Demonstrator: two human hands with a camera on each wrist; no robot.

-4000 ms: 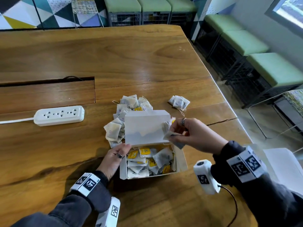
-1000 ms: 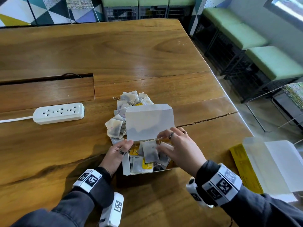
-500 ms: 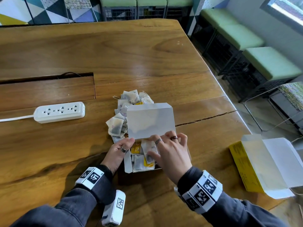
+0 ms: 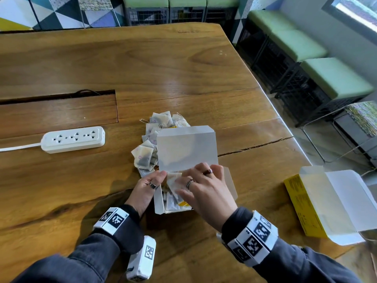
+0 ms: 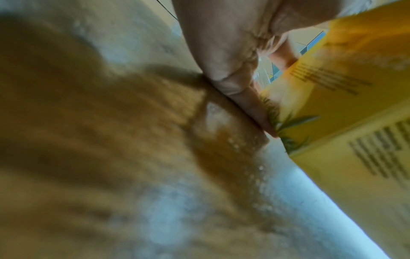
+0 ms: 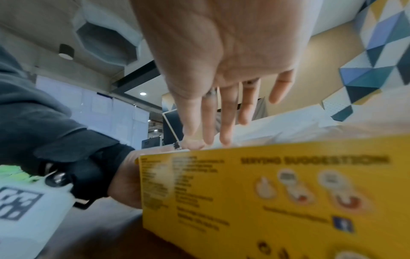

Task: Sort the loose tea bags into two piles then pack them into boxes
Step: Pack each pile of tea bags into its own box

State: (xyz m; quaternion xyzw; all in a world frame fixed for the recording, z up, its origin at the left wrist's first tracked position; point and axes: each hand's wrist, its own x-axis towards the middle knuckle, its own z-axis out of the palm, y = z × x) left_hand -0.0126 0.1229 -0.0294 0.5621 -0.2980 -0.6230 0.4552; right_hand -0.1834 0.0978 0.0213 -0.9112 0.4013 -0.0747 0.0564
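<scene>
1. Change since the earlier frames: the right hand [image 4: 206, 190], which four seconds ago held a tea bag up beside the lid, now lies flat over the open box [image 4: 161, 203]. The small separate pile of tea bags seen beyond that hand is no longer on the table. The second box [image 4: 306, 207] has come fully into view at the right.
2. Surface: a wooden table [image 4: 142, 64] with a sunken panel at the left. A white power strip [image 4: 73, 139] lies in front of that panel.
3. Room: green cushioned stools [image 4: 334, 76] stand along the right wall; a wall of coloured triangles stands behind the far table edge.
4. Loose tea bags [image 4: 146, 154] lie in a pile just behind the open box, partly hidden by its raised lid [image 4: 186, 148].
5. Left hand [image 4: 146, 188]: it rests against the box's left wall with the thumb on the rim; fingers relaxed, gripping nothing.
6. Right hand: fingers straight and spread, pressing down on the tea bags in the box [image 4: 173, 199]. The right wrist view confirms the extended fingers [image 6: 226, 122] above the yellow box wall [image 6: 266, 192].
7. The second box stands open near the right table edge, well apart from both hands.
</scene>
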